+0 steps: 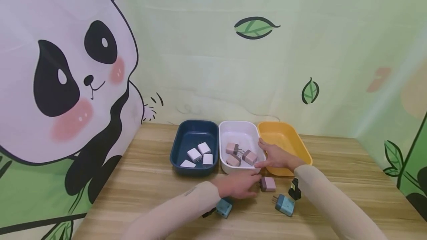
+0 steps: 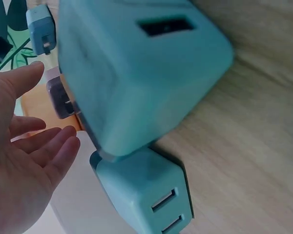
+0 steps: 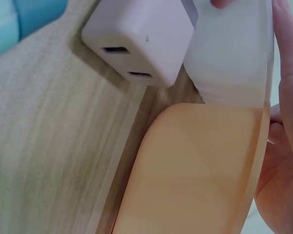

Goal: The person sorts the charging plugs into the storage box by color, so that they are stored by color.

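My left hand (image 1: 238,185) hovers low in front of the white bin (image 1: 226,168), its fingers relaxed and holding nothing in the left wrist view. Just right of its fingertips, a pink charger plug (image 1: 268,184) lies on the table. Two teal charger plugs, one close (image 2: 136,83) and one with two ports (image 2: 141,190), sit by the left wrist; the forearm partly covers them in the head view. My right hand (image 1: 278,155) reaches over the yellow bin (image 1: 305,151), its fingers fairly straight at the white bin's right rim. Three pink plugs (image 1: 249,157) lie inside the white bin.
A navy bin (image 1: 173,160) with several white plugs (image 1: 194,155) stands left of the white one. The three bins sit side by side near the back wall. Another teal plug (image 1: 285,205) lies at front right, beside the right wrist's black camera (image 1: 295,189).
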### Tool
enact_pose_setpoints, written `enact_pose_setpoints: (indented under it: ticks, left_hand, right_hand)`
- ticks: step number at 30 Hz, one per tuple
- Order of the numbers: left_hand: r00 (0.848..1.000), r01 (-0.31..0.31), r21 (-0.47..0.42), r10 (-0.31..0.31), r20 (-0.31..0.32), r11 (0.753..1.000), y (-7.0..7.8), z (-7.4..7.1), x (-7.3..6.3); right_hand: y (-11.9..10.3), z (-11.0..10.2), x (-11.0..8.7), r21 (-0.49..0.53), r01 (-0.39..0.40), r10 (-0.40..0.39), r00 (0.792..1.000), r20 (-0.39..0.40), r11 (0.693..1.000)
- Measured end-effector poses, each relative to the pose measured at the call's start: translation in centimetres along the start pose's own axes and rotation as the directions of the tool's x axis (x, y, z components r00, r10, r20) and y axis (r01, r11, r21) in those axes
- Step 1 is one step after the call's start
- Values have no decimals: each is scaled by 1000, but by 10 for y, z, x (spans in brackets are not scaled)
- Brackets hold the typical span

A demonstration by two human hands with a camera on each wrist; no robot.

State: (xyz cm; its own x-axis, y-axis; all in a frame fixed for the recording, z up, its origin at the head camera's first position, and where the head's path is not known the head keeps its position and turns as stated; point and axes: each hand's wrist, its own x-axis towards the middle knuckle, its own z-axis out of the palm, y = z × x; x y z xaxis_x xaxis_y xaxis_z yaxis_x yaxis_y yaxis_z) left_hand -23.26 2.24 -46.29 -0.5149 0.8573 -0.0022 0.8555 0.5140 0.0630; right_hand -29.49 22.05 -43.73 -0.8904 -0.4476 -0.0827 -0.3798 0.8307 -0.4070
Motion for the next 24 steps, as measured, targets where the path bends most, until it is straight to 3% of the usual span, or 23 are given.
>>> enact_pose_setpoints:
  ticks: [8, 13, 24]
  left_hand:
    - [1000, 19, 12, -19, 25, 1000, 6, -5, 8]
    - [1000, 5, 37, -5, 11, 999, 8, 0, 14]
    - [998, 69, 55, -69, 12, 996, 13, 7, 28]
  right_hand:
    - [2, -3, 0, 43, -37, 36, 999, 25, 998]
    - [3, 0, 0, 68, -59, 57, 998, 35, 996]
    - [4, -2, 2, 49, -43, 41, 999, 26, 998]
